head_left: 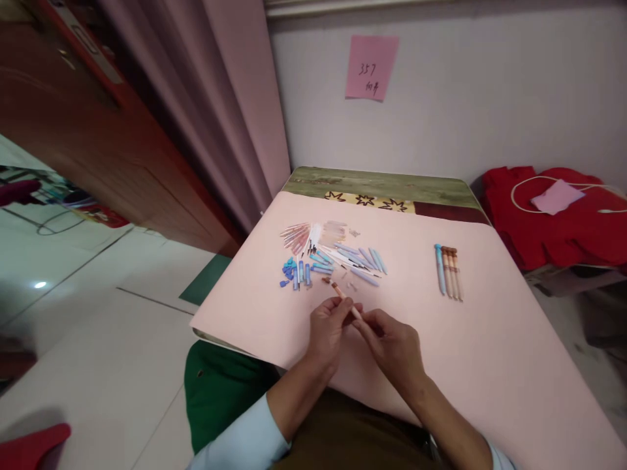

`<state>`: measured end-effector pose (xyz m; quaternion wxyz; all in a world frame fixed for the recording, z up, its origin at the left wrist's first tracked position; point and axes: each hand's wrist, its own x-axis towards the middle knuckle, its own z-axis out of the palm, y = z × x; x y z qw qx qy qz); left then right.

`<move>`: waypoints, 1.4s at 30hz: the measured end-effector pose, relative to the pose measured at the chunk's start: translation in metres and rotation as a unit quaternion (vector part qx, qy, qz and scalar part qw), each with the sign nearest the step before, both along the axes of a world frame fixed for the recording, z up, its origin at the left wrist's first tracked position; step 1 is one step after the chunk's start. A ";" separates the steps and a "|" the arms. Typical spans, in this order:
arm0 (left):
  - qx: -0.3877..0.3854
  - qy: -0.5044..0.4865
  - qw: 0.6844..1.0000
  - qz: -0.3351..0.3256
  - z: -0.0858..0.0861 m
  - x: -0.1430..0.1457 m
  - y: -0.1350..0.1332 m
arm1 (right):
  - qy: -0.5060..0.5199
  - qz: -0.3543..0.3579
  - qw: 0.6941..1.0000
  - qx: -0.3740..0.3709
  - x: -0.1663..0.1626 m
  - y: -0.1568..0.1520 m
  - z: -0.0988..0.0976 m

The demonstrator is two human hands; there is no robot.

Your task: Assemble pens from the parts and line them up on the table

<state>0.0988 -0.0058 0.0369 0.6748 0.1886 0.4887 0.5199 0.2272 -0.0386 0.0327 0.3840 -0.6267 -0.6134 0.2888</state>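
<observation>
A beige pen with a brown upper end (338,290) slants between my two hands above the near part of the table. My left hand (326,329) pinches it around the middle. My right hand (396,343) has thumb and fingers closed on its lower end. Just beyond the fingers lies a small brown piece (326,280). Loose pen parts spread farther out: dark blue tops (287,274), blue tubes (307,274), pale blue barrels (365,277), clear pinkish parts (294,236) and white refills with dark tips (345,259). My fingers hide part of the held pen.
Right of my hands, a blue pen (439,271) lies beside several beige pens with brown tops (452,274). Pale pink paper (490,365) covers the table. A red cloth (543,228) with a cable is at the right, and a green seat (220,385) stands below the near left edge.
</observation>
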 end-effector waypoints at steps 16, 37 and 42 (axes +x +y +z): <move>0.322 0.593 0.716 -0.180 -0.006 -0.070 0.074 | 0.295 -0.046 0.940 -0.167 0.028 0.027 0.001; 0.049 -0.115 0.990 -0.068 0.043 -0.030 0.075 | 0.330 -0.020 0.931 -0.153 -0.004 0.007 0.036; 0.047 -0.142 0.988 -0.048 0.044 -0.028 0.073 | 0.319 -0.027 0.936 -0.149 -0.007 0.010 0.036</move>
